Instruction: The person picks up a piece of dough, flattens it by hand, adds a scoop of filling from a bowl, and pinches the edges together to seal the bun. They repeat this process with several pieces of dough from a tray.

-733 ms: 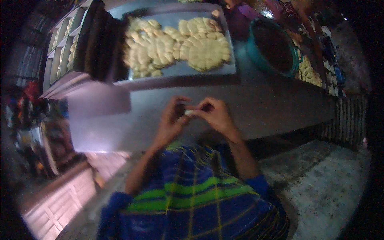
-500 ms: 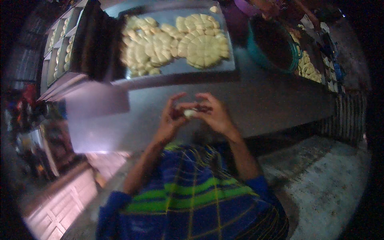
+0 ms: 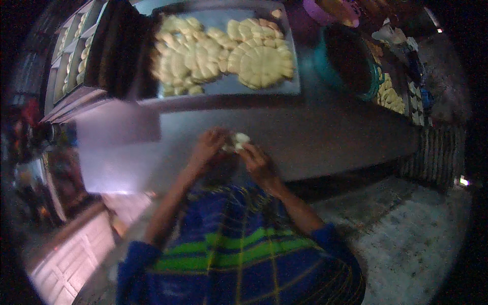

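A small pale piece of dough point(image 3: 241, 138) is held between my two hands above the near part of the metal table. My left hand point(image 3: 209, 146) has its fingers curled in at the dough's left side. From the right, the fingertips of my right hand point(image 3: 257, 163) pinch the dough's lower edge. Both hands are somewhat blurred. Beyond them, a metal tray point(image 3: 218, 95) carries many shaped pieces of dough point(image 3: 262, 63), packed in rounded, flower-like clusters. One small dough piece point(image 3: 276, 13) lies apart at the tray's far right corner.
Bare grey tabletop point(image 3: 315, 134) extends around my hands. At the left stands a dark rack point(image 3: 94, 56) with rows of dough pieces. To the right are a teal tub point(image 3: 321, 63), a purple basin point(image 3: 317, 11) and another heap of dough pieces point(image 3: 390, 96).
My hands have shifted from raised, spread fingers to a lower, closed hold on the dough. The right hand has turned palm down and moved slightly nearer to me.
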`<state>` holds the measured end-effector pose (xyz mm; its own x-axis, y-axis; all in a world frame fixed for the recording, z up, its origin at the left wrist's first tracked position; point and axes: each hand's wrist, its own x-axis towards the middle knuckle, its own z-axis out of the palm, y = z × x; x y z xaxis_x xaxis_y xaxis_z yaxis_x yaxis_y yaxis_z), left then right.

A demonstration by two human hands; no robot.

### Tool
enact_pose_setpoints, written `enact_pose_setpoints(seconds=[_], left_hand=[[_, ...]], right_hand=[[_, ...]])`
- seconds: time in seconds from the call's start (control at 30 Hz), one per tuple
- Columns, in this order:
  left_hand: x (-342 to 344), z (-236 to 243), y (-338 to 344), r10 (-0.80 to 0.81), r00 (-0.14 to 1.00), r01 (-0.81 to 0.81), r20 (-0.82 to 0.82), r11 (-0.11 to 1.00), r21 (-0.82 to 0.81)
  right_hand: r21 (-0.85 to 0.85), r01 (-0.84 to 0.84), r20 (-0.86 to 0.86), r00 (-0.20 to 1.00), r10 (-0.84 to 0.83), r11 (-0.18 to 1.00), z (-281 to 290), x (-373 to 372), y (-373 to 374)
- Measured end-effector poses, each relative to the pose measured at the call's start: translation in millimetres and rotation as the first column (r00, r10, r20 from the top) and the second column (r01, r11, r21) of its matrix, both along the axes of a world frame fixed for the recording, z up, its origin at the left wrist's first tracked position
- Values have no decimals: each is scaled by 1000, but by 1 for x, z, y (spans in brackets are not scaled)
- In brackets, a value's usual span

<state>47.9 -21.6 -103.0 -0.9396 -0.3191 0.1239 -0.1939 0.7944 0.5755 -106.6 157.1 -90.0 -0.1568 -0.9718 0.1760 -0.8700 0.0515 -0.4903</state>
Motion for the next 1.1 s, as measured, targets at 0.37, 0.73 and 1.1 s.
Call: enact_pose_setpoints(seconds=[0.37,0.73,1.1], left_hand=[[-3,-23,2,39,999,-39,-6,998,59],[-23,19,-56,386,921,-384,-55,922,37],[-78,34,-196,112,959,-104,262,994,-46]], right_hand=[[158,-176,107,981,160,972,-13,-42,-32],[51,261,312,913,-264,964,45,-35,-46],[-30,383,329,876,-353,923,53,-44,-51]])
